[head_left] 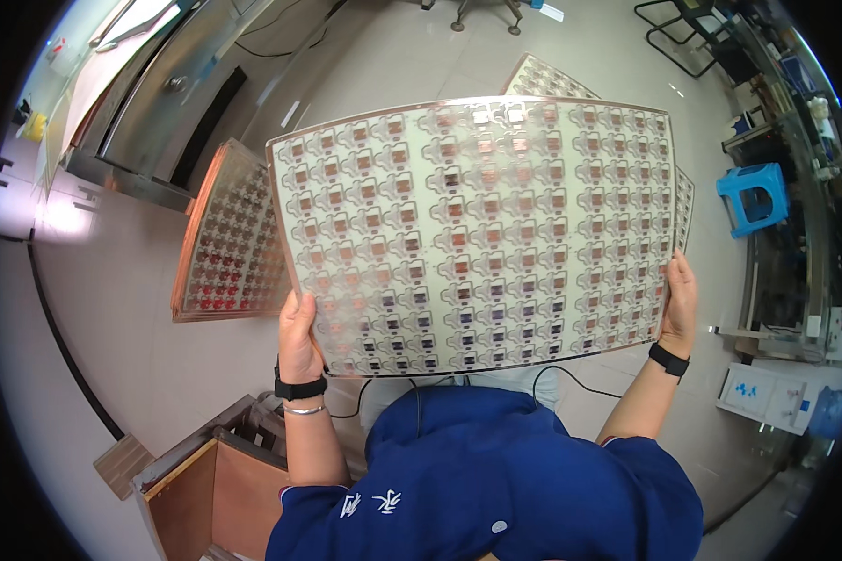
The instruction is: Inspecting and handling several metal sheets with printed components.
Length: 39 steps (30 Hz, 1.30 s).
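Observation:
A large pale rectangular circuit-board panel (430, 234) with rows of identical cut-out shapes and small copper squares spreads out in front of my body. My left hand (299, 338) is closed on its lower left edge, thumb on the near face. On the opposite side, my right hand (680, 301) grips the right edge low down. Most fingers of both hands are hidden behind the panel. To the left stands a stack of similar panels (229, 248) with copper-coloured edges. More patterned panels (554, 79) peek out past the held one's top and right edges.
A metal cabinet (173, 84) stands at the upper left, and an open wooden box (217, 491) at the lower left. On the right are a blue plastic stool (756, 198), shelving and a white cabinet (765, 397). Dark cables hang near my waist. Chair legs show at the far side.

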Motion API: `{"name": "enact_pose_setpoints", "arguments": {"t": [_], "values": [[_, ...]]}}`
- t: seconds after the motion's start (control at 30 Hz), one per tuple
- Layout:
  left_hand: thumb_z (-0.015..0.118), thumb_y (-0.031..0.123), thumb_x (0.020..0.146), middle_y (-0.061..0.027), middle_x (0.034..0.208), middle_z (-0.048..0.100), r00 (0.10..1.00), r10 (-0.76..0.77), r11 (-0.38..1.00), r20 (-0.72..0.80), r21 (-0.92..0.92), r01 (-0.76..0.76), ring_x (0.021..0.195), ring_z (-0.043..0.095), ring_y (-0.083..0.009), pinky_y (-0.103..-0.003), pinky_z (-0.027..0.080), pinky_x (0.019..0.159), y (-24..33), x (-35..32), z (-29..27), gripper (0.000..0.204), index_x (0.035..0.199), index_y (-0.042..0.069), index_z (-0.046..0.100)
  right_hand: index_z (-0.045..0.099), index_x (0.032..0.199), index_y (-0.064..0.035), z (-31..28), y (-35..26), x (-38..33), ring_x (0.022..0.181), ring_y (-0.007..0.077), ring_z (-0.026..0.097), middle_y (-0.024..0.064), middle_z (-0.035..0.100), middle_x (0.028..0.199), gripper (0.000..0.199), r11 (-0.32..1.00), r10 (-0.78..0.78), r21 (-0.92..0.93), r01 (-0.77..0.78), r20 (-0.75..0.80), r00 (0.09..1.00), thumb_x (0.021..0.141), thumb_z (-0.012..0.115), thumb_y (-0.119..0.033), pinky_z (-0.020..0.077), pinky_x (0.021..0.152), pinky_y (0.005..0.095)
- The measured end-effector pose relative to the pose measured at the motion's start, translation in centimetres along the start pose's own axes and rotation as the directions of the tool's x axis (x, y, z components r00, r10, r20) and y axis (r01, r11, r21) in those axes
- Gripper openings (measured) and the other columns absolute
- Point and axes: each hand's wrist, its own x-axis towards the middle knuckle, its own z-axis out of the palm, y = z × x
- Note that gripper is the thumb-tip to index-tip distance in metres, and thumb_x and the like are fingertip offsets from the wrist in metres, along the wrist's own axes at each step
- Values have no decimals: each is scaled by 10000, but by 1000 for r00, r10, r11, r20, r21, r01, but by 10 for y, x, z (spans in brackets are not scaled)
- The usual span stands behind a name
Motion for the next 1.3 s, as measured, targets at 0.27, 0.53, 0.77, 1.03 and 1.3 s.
{"name": "enact_pose_setpoints", "arguments": {"t": [0.27, 0.53, 0.77, 1.03, 1.3], "values": [[475, 228, 941, -85, 1186, 559, 991, 35, 997, -128, 67, -27, 1052, 529, -154, -293, 393, 922, -3, 1, -9, 366, 1208, -21, 492, 492, 1219, 40, 20, -18, -2, 1003, 124, 542, 73, 593, 1116, 404, 986, -86, 156, 52, 216, 973, 894, 569, -188, 413, 881, 252], [470, 303, 941, -26, 1036, 598, 962, 3, 989, -274, 142, 38, 849, 554, -86, -225, 458, 690, 0, -2, 5, 353, 1158, 29, 520, 481, 1232, 47, 15, -25, 5, 1043, 138, 533, 92, 572, 1162, 408, 985, -64, 170, 7, 335, 940, 902, 555, -182, 405, 909, 272], [457, 320, 945, -38, 1045, 589, 954, 20, 985, -300, 170, 33, 869, 552, -98, -244, 458, 715, -3, -3, 9, 376, 1163, 17, 507, 442, 1267, 59, 22, -30, 7, 1074, 158, 520, 115, 551, 1196, 432, 990, -99, 129, 59, 330, 939, 929, 497, -204, 386, 937, 284], [404, 299, 964, -97, 1158, 560, 963, -16, 991, -268, 121, 50, 1025, 544, -160, -303, 438, 874, -4, -7, 2, 405, 1195, -27, 474, 441, 1257, 67, 51, -43, 0, 1039, 149, 539, 125, 548, 1182, 429, 969, -57, 248, -6, 243, 968, 962, 413, -244, 420, 888, 264], [340, 270, 983, -132, 1148, 572, 986, -12, 991, -168, 126, 34, 1027, 565, -181, -315, 449, 880, -6, -9, -13, 397, 1193, -44, 465, 439, 1261, 61, 59, -42, 2, 1034, 144, 537, 124, 545, 1181, 427, 971, -41, 240, -21, 252, 967, 971, 382, -247, 417, 892, 265]]}}
